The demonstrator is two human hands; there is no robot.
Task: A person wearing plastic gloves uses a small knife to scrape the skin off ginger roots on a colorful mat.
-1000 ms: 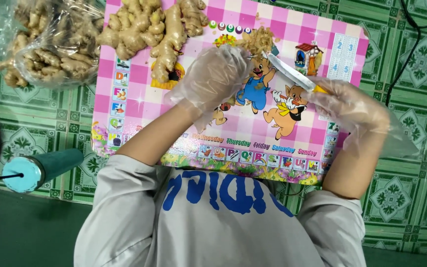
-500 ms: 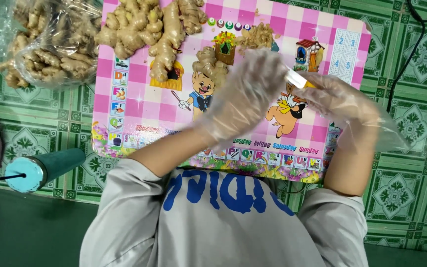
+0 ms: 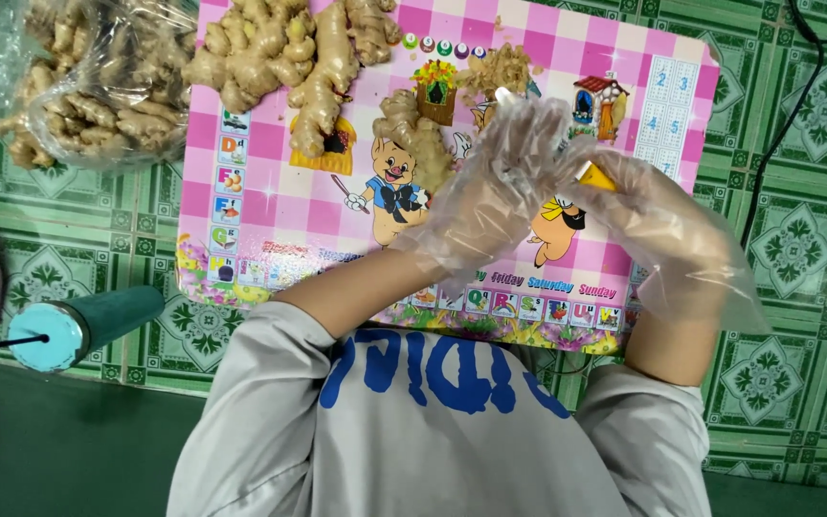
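A yellow-handled peeler [image 3: 597, 176] is gripped in the right hand [image 3: 662, 230], which is covered by a loose clear plastic glove. The gloved left hand [image 3: 495, 196] is raised over the pink checked picture mat [image 3: 270, 206]; whether it is closed on anything cannot be told. A knobbly beige ginger root [image 3: 413, 134] lies just beside its fingers. More ginger is heaped at the mat's far edge [image 3: 279, 48]. Open mat remains toward the left edge. A clear bag of ginger [image 3: 88, 86] and a teal cylinder [image 3: 78, 325] lie on the green patterned floor [image 3: 796, 239].
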